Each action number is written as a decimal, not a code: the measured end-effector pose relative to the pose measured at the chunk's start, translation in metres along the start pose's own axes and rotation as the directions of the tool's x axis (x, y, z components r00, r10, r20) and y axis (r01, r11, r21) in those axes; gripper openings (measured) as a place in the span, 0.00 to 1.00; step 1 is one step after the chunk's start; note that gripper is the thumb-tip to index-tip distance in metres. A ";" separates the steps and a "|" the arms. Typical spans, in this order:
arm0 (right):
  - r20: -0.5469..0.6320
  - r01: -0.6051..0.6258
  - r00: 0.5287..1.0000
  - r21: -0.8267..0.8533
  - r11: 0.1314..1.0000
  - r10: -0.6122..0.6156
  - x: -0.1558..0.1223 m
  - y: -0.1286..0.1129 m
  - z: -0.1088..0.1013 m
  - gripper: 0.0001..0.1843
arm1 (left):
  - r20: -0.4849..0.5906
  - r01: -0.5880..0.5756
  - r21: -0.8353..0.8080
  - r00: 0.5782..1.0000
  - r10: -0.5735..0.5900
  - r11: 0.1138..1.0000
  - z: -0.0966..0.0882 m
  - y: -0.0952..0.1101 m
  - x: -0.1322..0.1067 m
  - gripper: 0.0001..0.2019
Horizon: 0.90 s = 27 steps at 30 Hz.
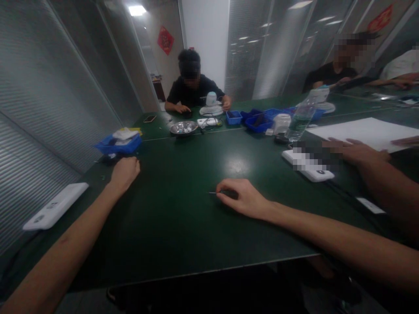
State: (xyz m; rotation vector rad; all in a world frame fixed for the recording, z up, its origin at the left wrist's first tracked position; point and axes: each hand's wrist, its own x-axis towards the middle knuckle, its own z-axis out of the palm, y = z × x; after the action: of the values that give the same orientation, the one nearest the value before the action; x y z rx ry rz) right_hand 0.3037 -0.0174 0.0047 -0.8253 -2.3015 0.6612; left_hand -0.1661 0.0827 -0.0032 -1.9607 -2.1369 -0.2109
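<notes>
My right hand point(240, 196) rests on the green table point(170, 218) near its middle. Thumb and index finger pinch a small screwdriver point(228, 193), whose thin metal shaft points left and whose dark handle lies partly within the palm. Further off to the left, my left hand point(126, 172) is closed with its fingers curled. What it holds, if anything, is hidden. Just behind its wrist sits a dark object point(110, 158) in front of a blue tray point(126, 147) with white and yellow things in it.
White power banks or similar white cases point(57, 207) point(307, 165) lie at both sides. Beyond stand a metal bowl point(183, 128), a white fan point(211, 109), blue bins point(234, 117) and a plastic bottle point(301, 117). A co-worker's hand point(356, 150) is at right, by white paper point(366, 131); another person sits opposite.
</notes>
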 end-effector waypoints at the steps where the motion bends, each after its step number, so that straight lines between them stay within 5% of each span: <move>1: 0.001 0.001 1.000 0.003 1.000 -0.001 0.000 0.000 0.000 0.06 | 0.006 -0.033 0.068 0.999 0.032 0.997 -0.001 0.002 -0.001 0.21; 4: 0.003 0.005 1.000 0.009 1.000 -0.005 0.000 0.000 0.000 0.06 | 0.004 -0.097 0.195 0.995 0.098 0.976 0.000 0.002 -0.004 0.21; 9: 0.015 0.007 1.000 0.009 1.000 -0.008 -0.001 0.001 -0.001 0.08 | -0.012 -0.157 0.181 0.987 0.162 0.971 0.006 -0.007 -0.006 0.21; 19: 0.023 -0.004 1.000 0.011 1.000 0.003 -0.001 0.000 -0.001 0.08 | -0.068 -0.025 0.088 0.997 0.031 0.996 0.008 -0.007 -0.004 0.18; 24: 0.018 0.004 1.000 -0.004 1.000 -0.003 0.000 -0.001 -0.001 0.08 | -0.079 0.029 -0.181 0.996 -0.044 0.983 0.007 -0.012 0.001 0.15; 27: 0.008 0.011 1.000 -0.001 1.000 -0.011 0.000 0.000 0.000 0.08 | -0.008 -0.037 -0.402 0.999 0.037 0.915 0.000 0.006 -0.001 0.17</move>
State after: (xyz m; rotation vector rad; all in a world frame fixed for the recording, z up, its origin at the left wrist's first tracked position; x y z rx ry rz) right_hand 0.3037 -0.0177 0.0051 -0.8120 -2.3120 0.6592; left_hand -0.1596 0.0819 -0.0039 -2.2086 -2.1882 -0.6951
